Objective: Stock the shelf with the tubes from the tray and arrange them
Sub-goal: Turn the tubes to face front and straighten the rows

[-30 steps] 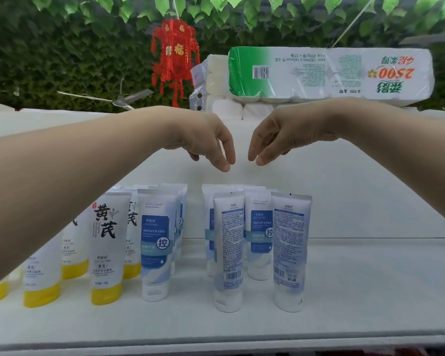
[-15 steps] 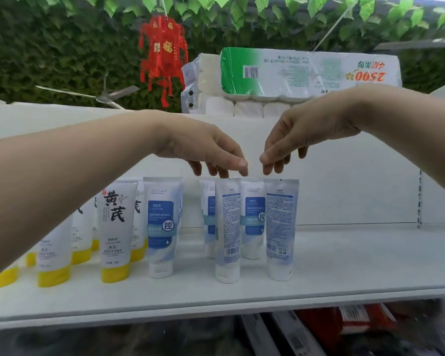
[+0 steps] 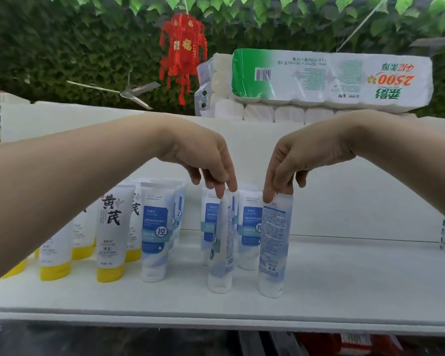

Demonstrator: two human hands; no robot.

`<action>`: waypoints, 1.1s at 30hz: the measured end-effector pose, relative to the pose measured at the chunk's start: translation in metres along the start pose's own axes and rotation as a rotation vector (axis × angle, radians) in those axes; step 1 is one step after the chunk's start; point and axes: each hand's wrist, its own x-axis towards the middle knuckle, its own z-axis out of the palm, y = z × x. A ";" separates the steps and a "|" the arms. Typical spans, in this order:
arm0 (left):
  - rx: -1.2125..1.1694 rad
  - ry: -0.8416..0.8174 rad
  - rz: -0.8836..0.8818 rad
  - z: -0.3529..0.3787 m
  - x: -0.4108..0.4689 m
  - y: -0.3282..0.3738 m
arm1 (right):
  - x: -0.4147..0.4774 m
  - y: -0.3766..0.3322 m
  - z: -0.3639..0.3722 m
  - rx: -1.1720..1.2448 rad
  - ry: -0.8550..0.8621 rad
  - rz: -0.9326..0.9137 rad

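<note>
Blue-and-white plastic tubes (image 3: pixel 154 235), white caps down: six countable. One is at the left grip (image 3: pixel 203 155), one at the right grip (image 3: pixel 301 155), and two just behind those. One stands left of the left grip with one more close behind it; any further back cannot be told.
White plastic tubes with yellow caps (image 3: pixel 111 240): five, all left of the left grip, some partly hidden by the forearm.
White-and-green wrapped pack of paper rolls (image 3: pixel 332 78): one, above the right grip.
Red paper lantern (image 3: pixel 183 52): one, above the left grip.
White shelf (image 3: pixel 345 291): one.
</note>
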 end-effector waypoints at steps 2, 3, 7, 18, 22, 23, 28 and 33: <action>0.084 -0.010 -0.003 -0.001 -0.001 0.002 | 0.001 0.001 -0.003 -0.024 -0.025 -0.024; 0.113 -0.010 -0.010 0.000 0.000 0.003 | 0.000 0.001 -0.004 -0.046 -0.041 -0.032; 0.178 0.049 -0.012 0.006 0.004 0.003 | 0.002 0.001 -0.002 -0.117 -0.032 -0.043; 0.189 0.110 -0.082 0.006 0.002 -0.003 | 0.018 0.008 0.012 -0.039 0.223 -0.056; 0.202 0.101 -0.105 0.004 0.002 -0.004 | 0.020 0.007 0.012 -0.050 0.234 -0.038; 0.204 0.100 -0.110 0.004 0.002 -0.005 | 0.021 0.006 0.012 -0.051 0.237 -0.038; 0.205 0.106 -0.114 0.002 0.002 -0.010 | 0.024 0.002 0.013 -0.054 0.262 -0.048; 0.190 0.114 -0.090 0.003 0.002 -0.014 | 0.029 -0.004 0.012 -0.074 0.251 -0.042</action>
